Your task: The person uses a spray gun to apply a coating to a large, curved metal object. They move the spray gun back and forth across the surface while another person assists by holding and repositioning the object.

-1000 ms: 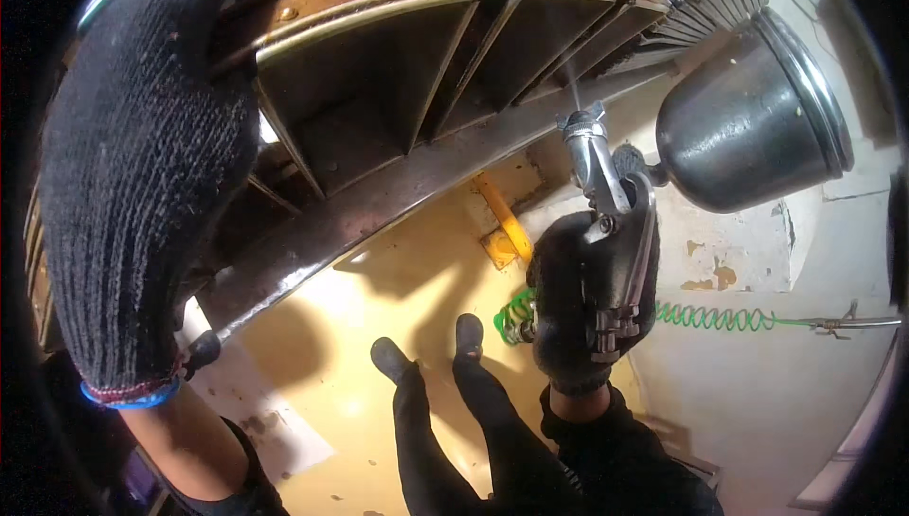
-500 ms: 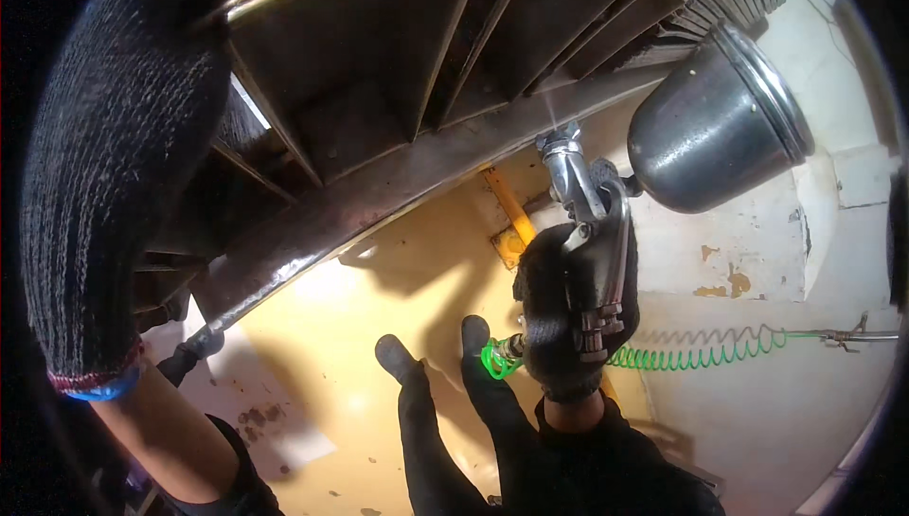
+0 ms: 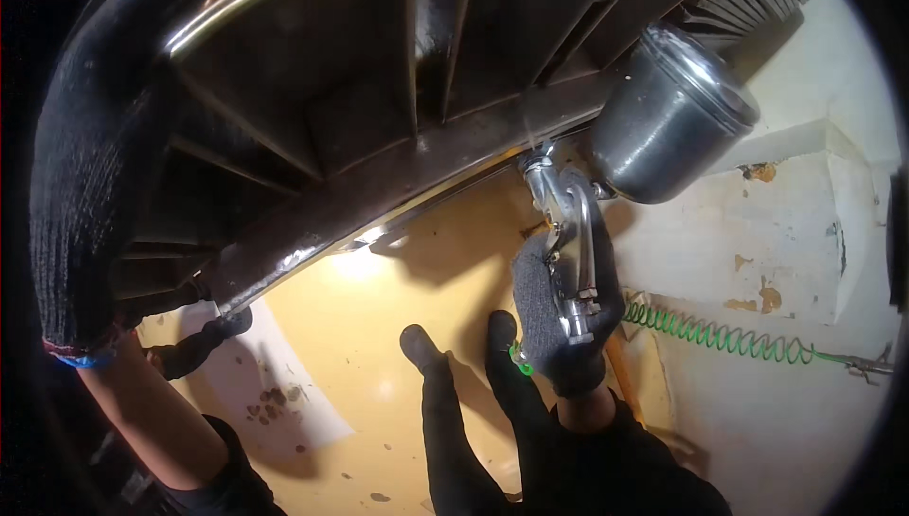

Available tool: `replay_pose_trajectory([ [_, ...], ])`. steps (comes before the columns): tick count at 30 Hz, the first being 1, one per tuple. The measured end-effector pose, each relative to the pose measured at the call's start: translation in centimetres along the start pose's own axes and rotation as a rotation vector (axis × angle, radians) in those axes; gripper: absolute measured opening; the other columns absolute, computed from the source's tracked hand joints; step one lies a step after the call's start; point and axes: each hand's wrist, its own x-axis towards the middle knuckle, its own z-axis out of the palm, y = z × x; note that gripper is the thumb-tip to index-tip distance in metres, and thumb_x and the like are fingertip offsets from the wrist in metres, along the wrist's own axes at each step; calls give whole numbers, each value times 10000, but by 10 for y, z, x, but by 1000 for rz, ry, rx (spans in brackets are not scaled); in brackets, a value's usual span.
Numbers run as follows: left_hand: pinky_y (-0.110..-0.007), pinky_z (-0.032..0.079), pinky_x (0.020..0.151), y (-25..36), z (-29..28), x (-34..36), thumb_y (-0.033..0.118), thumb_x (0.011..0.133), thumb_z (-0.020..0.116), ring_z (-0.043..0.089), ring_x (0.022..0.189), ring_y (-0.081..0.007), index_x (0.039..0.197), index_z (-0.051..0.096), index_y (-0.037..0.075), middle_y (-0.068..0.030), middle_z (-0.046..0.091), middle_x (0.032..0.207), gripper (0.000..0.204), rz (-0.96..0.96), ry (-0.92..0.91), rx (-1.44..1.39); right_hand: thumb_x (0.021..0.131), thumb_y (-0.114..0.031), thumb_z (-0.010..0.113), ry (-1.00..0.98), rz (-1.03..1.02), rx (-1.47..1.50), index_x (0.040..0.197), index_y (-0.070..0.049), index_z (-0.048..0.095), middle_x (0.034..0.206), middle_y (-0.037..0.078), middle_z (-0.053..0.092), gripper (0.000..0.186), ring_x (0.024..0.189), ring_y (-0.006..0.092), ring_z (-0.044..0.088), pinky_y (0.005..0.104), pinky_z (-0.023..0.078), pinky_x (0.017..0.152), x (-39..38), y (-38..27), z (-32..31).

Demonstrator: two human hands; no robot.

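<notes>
My right hand (image 3: 568, 308), in a dark knit glove, is wrapped round the handle of a metal spray gun (image 3: 559, 208). A large grey metal cup (image 3: 668, 123) is attached at the gun's right side, tilted. The nozzle points away from me at the lower rail of a dark brown slatted piece (image 3: 369, 175), and a faint mist shows in front of it. My left hand (image 3: 99, 194), in a long dark knit glove, reaches up along the left end of the slatted piece. Its fingers are lost in the dark at the top, so its grip is hidden.
A green coiled air hose (image 3: 715, 331) runs right to a metal fitting (image 3: 857, 364). A pale wall (image 3: 701, 251) with peeling patches stands at the right. My feet are on the yellowish floor (image 3: 379, 393), near a stained white sheet (image 3: 275, 388). Another dark shoe (image 3: 227, 325) shows at left.
The spray gun has shifted slightly left and nearer to me, and its cup has moved left with it. The whole view has shifted a little. My left arm stays raised at the left.
</notes>
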Motion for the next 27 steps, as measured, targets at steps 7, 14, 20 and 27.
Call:
replay_pose_trajectory([
  [7,-415,373,1148,7,3,12,-53,888,516,470,1377,-251,1441,509,69,-137,489,1493,565,-19,-36,-51,944,-57,624,-174,418,968,1303,35,485,954,91,586,395,750,107,593,235,496,575,1,24,-34],
  [14,-423,360,1157,24,-16,19,-38,896,517,457,1388,-254,1450,499,64,-138,478,1503,563,-57,-56,-33,928,-28,637,-189,181,376,1188,8,561,889,57,620,274,703,93,594,219,480,588,8,13,-28],
  [20,-435,284,1199,41,-7,17,86,953,493,384,1437,-264,1492,436,60,-130,439,1535,542,-58,-137,41,1033,-223,475,-241,291,450,1327,-17,531,877,104,604,363,723,152,607,238,532,653,16,24,-47],
  [27,-394,405,1126,71,-46,16,-150,796,452,472,1376,-263,1466,494,114,-113,505,1488,722,-148,-80,157,1017,-350,495,-276,1091,1766,1305,-19,559,938,125,604,443,818,189,604,311,525,762,15,38,-46],
])
